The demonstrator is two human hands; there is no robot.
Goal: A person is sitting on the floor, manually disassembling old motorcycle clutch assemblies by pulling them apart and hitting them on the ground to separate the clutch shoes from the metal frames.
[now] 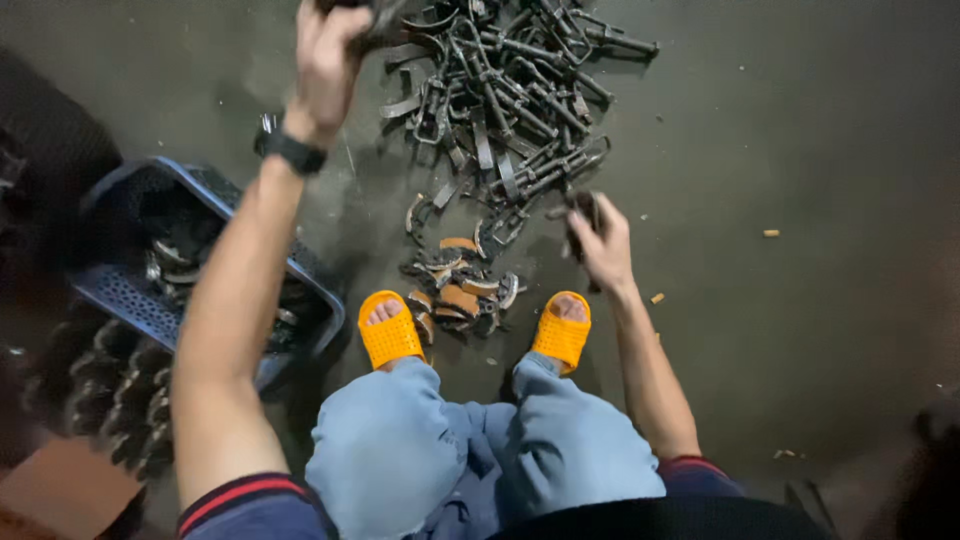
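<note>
My left hand (pixel 328 62) is stretched forward to the near left edge of a heap of dark metal clamps and brackets (pixel 510 95) on the floor, its fingers closed on a dark metal piece (pixel 368 12) at the frame's top. My right hand (pixel 603 243) is lower, at the heap's near right side, closed around a dark metal part (pixel 582 212). A black watch band (pixel 293 151) circles the left wrist. Between my feet in orange slippers (pixel 391 329) lies a smaller pile of curved pads with orange faces (pixel 458 285).
A blue perforated plastic crate (pixel 125 295) holding dark metal pieces stands at my left. Dark round parts (pixel 105 390) are stacked below it, beside a brown cardboard edge (pixel 60 490). Small scraps (pixel 770 233) dot the grey concrete floor at right.
</note>
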